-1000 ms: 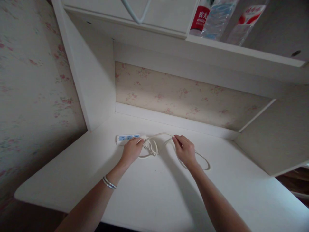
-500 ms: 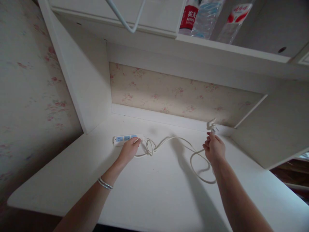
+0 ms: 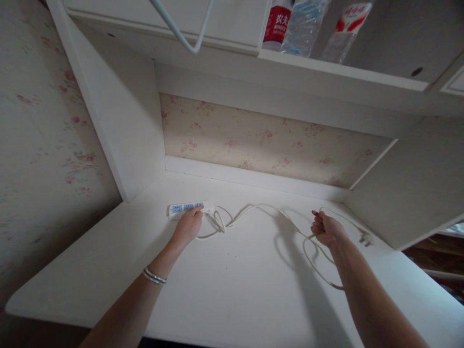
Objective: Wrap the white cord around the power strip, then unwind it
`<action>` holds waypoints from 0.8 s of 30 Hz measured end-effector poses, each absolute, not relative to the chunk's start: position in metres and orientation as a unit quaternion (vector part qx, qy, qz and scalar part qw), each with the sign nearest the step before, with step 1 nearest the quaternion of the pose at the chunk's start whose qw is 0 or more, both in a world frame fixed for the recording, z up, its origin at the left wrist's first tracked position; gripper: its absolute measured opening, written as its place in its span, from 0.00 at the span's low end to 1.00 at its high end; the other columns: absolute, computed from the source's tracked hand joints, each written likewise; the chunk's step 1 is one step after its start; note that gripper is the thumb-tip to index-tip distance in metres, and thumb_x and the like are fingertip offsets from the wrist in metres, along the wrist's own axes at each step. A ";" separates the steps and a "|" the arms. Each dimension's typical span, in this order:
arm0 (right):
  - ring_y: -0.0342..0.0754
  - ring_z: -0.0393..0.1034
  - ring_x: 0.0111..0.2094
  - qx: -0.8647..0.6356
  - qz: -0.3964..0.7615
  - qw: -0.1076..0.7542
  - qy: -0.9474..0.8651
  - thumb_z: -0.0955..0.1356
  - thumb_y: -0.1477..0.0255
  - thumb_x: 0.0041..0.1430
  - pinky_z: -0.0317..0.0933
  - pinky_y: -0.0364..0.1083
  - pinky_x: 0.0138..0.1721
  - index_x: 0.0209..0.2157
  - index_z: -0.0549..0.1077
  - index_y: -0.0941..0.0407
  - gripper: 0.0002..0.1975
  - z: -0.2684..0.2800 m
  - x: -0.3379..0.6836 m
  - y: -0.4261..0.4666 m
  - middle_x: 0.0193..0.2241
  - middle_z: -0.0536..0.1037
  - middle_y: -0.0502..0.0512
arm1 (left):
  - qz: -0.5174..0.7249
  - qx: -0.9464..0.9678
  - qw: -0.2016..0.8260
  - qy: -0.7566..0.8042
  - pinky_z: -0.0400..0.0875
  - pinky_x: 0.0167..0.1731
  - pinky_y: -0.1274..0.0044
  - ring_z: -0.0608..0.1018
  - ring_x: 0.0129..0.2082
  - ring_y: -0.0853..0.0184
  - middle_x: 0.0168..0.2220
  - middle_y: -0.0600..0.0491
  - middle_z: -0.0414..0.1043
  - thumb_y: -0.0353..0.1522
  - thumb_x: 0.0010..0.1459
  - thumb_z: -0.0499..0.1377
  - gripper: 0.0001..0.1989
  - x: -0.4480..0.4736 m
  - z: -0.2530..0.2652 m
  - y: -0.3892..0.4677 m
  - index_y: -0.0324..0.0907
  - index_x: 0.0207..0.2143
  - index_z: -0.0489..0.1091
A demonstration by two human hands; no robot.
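A white power strip (image 3: 175,216) with blue sockets lies at the back left of the white desk. My left hand (image 3: 187,225), silver bangles on its wrist, is closed by the strip's right half, pinching a strand of the cord there; its fingers partly cover the strip. The cream power cord (image 3: 261,205) runs rightward across the desk with loose loops near both hands. Closed around the cord, my right hand (image 3: 328,230) is raised on the right side. Beyond it, the white plug (image 3: 366,239) dangles or rests to the right; I cannot tell which.
An overhead shelf (image 3: 344,67) carries several plastic bottles (image 3: 300,29). A pale bent rod (image 3: 194,47) hangs at the top. White side panels (image 3: 123,111) and floral wallpaper (image 3: 235,135) enclose the desk (image 3: 232,290).
The plug has left my right fingertips and now is farther right, with my right hand on the cord. My left hand has shifted slightly left along the strip. The right loop has moved rightward.
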State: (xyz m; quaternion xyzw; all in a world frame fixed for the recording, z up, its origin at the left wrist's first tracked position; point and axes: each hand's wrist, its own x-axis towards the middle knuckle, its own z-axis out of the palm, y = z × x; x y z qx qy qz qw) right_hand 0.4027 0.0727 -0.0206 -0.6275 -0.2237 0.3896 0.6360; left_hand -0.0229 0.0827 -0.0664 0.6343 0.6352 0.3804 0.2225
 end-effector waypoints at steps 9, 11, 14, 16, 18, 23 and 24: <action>0.35 0.47 0.12 -0.721 0.268 0.545 -0.333 0.61 0.62 0.61 0.43 0.38 0.12 0.31 0.68 0.58 0.14 -0.029 0.399 0.087 0.17 0.58 0.42 | 0.309 0.803 -0.010 0.509 0.58 0.55 0.67 0.65 0.55 0.62 0.57 0.52 0.62 0.17 0.50 0.48 0.34 -0.016 -0.061 0.061 0.50 0.57 0.61; 0.37 0.53 0.14 -0.747 0.244 0.485 -0.383 0.63 0.62 0.59 0.49 0.39 0.15 0.31 0.71 0.59 0.14 -0.033 0.397 0.093 0.18 0.63 0.46 | 0.277 0.840 -0.025 0.466 0.58 0.56 0.67 0.64 0.56 0.62 0.58 0.54 0.60 0.15 0.47 0.48 0.37 -0.017 -0.060 0.058 0.52 0.57 0.61; 0.46 0.67 0.25 -0.788 0.178 0.392 -0.439 0.64 0.64 0.58 0.61 0.44 0.26 0.32 0.73 0.60 0.13 -0.038 0.394 0.105 0.24 0.71 0.55 | 0.251 0.864 -0.017 0.436 0.60 0.55 0.69 0.66 0.54 0.65 0.57 0.54 0.64 0.14 0.45 0.48 0.36 -0.020 -0.062 0.059 0.48 0.56 0.63; 0.52 0.70 0.36 -0.809 0.130 0.338 -0.463 0.62 0.66 0.59 0.62 0.48 0.37 0.35 0.74 0.60 0.13 -0.040 0.393 0.113 0.31 0.75 0.62 | 0.247 0.867 -0.012 0.432 0.61 0.55 0.70 0.68 0.53 0.65 0.56 0.53 0.65 0.15 0.46 0.49 0.32 -0.021 -0.064 0.060 0.46 0.52 0.67; 0.56 0.69 0.42 -0.822 0.093 0.291 -0.482 0.60 0.67 0.60 0.60 0.51 0.43 0.40 0.73 0.61 0.15 -0.043 0.390 0.118 0.37 0.75 0.67 | 0.242 0.872 0.002 0.426 0.63 0.54 0.70 0.70 0.51 0.65 0.54 0.54 0.68 0.17 0.48 0.50 0.26 -0.021 -0.064 0.060 0.46 0.46 0.72; 0.58 0.68 0.46 -0.831 0.022 0.206 -0.516 0.56 0.69 0.63 0.58 0.54 0.46 0.46 0.70 0.62 0.19 -0.052 0.383 0.118 0.43 0.73 0.70 | 0.247 0.852 0.064 0.457 0.64 0.52 0.75 0.74 0.46 0.67 0.49 0.56 0.73 0.24 0.56 0.49 0.17 -0.015 -0.058 0.055 0.45 0.36 0.75; 0.57 0.67 0.46 -0.831 0.008 0.197 -0.520 0.56 0.69 0.63 0.58 0.54 0.46 0.47 0.70 0.62 0.18 -0.054 0.381 0.116 0.45 0.72 0.70 | 0.249 0.844 0.075 0.470 0.64 0.51 0.75 0.74 0.46 0.67 0.48 0.55 0.73 0.26 0.58 0.48 0.16 -0.013 -0.056 0.053 0.44 0.36 0.75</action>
